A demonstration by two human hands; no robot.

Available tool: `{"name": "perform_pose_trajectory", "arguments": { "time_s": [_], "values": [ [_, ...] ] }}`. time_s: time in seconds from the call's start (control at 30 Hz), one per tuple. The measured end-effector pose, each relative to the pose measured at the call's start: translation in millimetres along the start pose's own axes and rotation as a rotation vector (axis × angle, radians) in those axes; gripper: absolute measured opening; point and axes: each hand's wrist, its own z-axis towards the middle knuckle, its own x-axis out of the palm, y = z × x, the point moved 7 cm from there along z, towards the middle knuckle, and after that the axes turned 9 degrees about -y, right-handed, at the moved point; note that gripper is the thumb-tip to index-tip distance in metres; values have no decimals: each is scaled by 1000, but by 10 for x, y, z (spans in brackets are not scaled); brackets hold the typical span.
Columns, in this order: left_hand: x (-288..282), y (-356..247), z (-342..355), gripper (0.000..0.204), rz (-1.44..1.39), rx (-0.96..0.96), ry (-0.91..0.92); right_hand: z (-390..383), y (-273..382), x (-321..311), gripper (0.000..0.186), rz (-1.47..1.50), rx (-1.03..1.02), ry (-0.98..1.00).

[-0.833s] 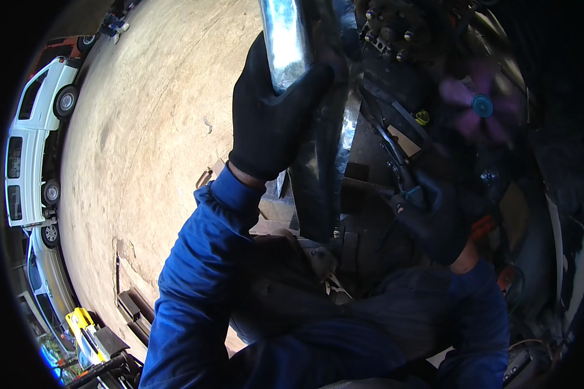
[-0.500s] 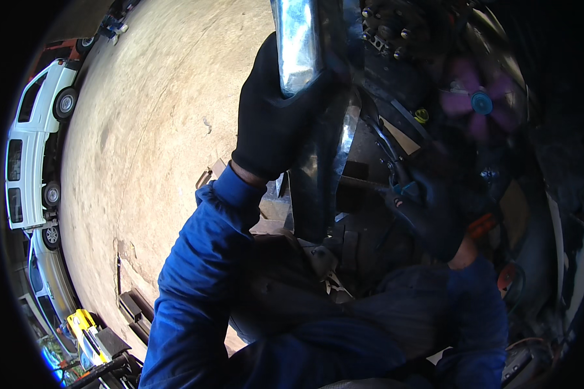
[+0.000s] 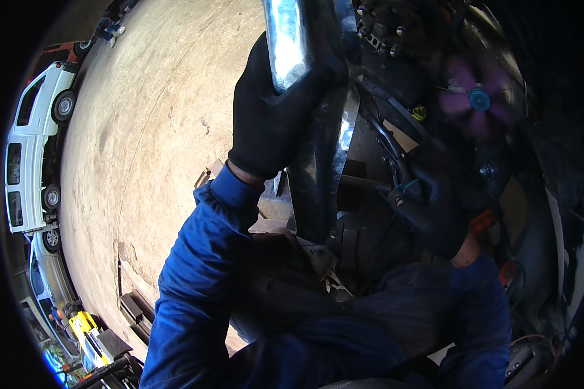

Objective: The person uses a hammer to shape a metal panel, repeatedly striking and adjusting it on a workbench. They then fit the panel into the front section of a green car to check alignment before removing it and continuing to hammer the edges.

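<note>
My left hand (image 3: 269,117), in a black glove, is closed around a bent piece of shiny sheet metal (image 3: 285,42), thumb lying over its face. The sheet rises past the top of the picture, and its darker lower part (image 3: 315,188) hangs below the hand. To the right, my gloved right hand (image 3: 428,211) is wrapped round the handles of dark metal shears, probably tin snips (image 3: 388,142). Their long jaws point up and left toward the sheet's right edge; shadow hides whether they touch it.
A fan with purple blades and a teal hub (image 3: 479,100) is at the right. Wheel studs on a dark hub (image 3: 396,29) show above it. Metal offcuts (image 3: 136,308) lie on the concrete floor (image 3: 156,129). A white vehicle (image 3: 36,146) and a yellow machine (image 3: 87,334) stand left.
My left hand and the sheet metal have shifted slightly left. My right hand keeps its hold on the shears, almost in place.
</note>
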Motion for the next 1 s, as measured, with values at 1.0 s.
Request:
{"name": "perform_pose_trajectory", "arguments": {
  "time_s": [1.0],
  "values": [
    [-44, -48, -20, 40, 48, 9, 46, -42, 30, -94, 54, -132, -112, -93]
  ]
}}
